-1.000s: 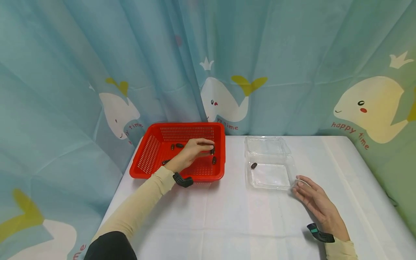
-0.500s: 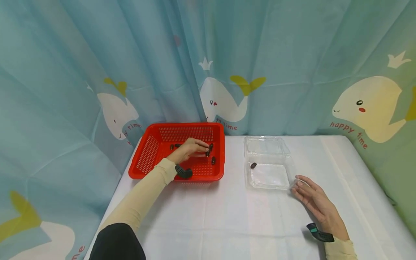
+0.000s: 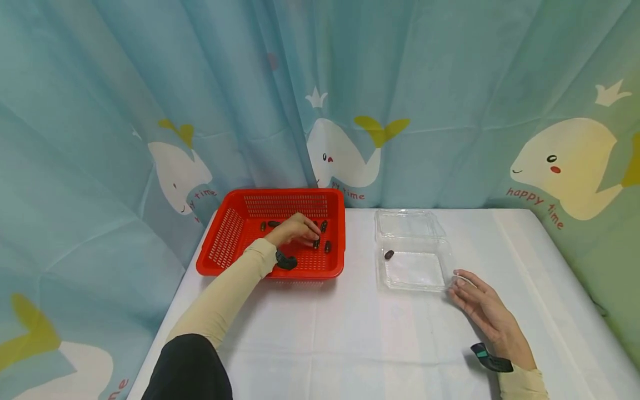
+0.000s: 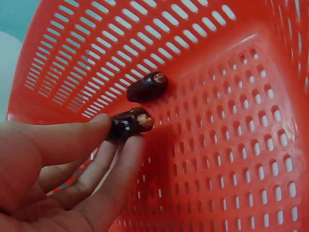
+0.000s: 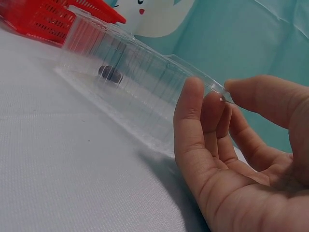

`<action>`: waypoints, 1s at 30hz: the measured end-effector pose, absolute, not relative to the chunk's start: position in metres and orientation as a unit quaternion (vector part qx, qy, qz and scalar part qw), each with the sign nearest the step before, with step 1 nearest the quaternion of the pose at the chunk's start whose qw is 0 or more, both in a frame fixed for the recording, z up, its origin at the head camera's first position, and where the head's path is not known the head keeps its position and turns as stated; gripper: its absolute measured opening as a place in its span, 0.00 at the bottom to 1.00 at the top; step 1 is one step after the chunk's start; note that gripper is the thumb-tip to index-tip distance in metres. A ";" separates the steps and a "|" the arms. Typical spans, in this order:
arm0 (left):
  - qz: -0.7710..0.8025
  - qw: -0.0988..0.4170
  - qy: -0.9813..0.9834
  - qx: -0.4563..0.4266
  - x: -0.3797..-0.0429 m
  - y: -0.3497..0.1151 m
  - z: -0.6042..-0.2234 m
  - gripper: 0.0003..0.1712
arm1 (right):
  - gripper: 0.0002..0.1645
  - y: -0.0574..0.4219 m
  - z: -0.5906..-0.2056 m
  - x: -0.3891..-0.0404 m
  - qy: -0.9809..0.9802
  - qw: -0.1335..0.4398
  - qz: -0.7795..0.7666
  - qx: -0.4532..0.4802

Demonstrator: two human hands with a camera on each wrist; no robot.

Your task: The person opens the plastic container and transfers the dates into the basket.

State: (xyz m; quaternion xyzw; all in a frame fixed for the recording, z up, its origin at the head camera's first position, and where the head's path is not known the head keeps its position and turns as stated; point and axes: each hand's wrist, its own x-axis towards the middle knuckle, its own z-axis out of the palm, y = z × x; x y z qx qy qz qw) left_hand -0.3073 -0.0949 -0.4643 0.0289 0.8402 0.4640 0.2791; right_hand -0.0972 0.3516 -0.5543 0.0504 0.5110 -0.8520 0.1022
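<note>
My left hand (image 3: 294, 228) reaches into the red plastic basket (image 3: 239, 191), pinching a dark brown date (image 4: 130, 124) between thumb and fingertips. The held date's pale stem end points away from the palm, close over the perforated floor. Just beyond it lies another date (image 4: 147, 88) by the basket wall. On the table to the right, my right hand (image 3: 482, 305) pinches the front right corner rim of a clear plastic clamshell box (image 3: 417, 288), thumb above and fingers below. The box's lid (image 3: 409, 223) is folded back. One date (image 3: 389, 254) sits inside at the left.
More dates (image 3: 328, 246) lie in the basket, some at its right side and some near the back left (image 3: 263, 226). A white cloth (image 3: 350, 333) covers the table. Behind the table hangs a blue-green curtain (image 3: 450, 155) printed with whales.
My left hand has moved left and toward me inside the basket, uncovering a date at the right side. The right hand and the plastic box stay as they were.
</note>
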 end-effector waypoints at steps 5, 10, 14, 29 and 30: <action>0.460 0.286 0.840 0.045 -0.308 -0.092 -0.467 0.12 | 0.21 0.352 -0.553 -0.097 0.509 0.107 -0.853 0.053; 0.458 0.280 0.842 0.052 -0.308 -0.089 -0.467 0.11 | 0.23 0.351 -0.552 -0.098 0.513 0.109 -0.850 0.053; 0.445 0.265 0.853 0.062 -0.309 -0.088 -0.471 0.11 | 0.23 0.351 -0.552 -0.099 0.515 0.108 -0.849 0.054; 0.399 0.238 0.880 0.102 -0.310 -0.092 -0.461 0.14 | 0.21 0.352 -0.552 -0.100 0.525 0.112 -0.840 0.081; 0.398 0.233 0.881 0.106 -0.310 -0.092 -0.460 0.14 | 0.21 0.353 -0.553 -0.100 0.527 0.112 -0.839 0.082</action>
